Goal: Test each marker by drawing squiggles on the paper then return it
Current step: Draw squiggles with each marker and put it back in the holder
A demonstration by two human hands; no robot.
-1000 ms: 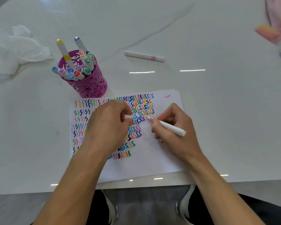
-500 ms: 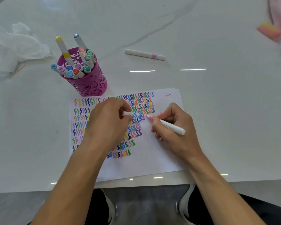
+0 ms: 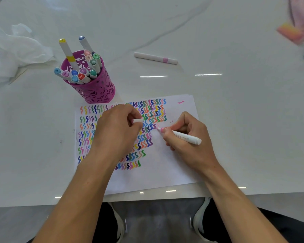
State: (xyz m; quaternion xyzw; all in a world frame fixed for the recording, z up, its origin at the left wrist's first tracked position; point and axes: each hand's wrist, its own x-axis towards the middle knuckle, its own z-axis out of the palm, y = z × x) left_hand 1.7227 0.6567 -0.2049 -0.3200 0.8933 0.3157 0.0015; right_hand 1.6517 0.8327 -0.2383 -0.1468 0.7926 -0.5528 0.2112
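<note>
White glossy bench (image 3: 235, 120) with faint grey veining, near edge running across low in the head view, dark floor and two shoes below it. Sheet of paper (image 3: 165, 172) lying close to that near edge, its bottom border almost flush with it, rows of coloured squiggles (image 3: 153, 111) filling the left and upper part, bare white left at lower right and far right. Right hand (image 3: 188, 137) closed around a white marker (image 3: 186, 137), pink tip touching the paper just right of the squiggle block. Left hand (image 3: 118, 130) curled over the left part of the sheet, pinching a small white cap (image 3: 137, 120) between thumb and fingers. Magenta cut-out pen cup (image 3: 95, 88) standing just beyond the paper's far left corner, crowded with capped markers, two leaning taller than the rest. Second white marker with a pink band (image 3: 155, 58) lying alone further back, well apart from cup and paper. Crumpled white tissue (image 3: 14, 51) at the far left edge. Blurred pink and orange items (image 3: 291, 32) at the far right corner. Wide bare bench to the right of the paper and between paper and loose marker.
</note>
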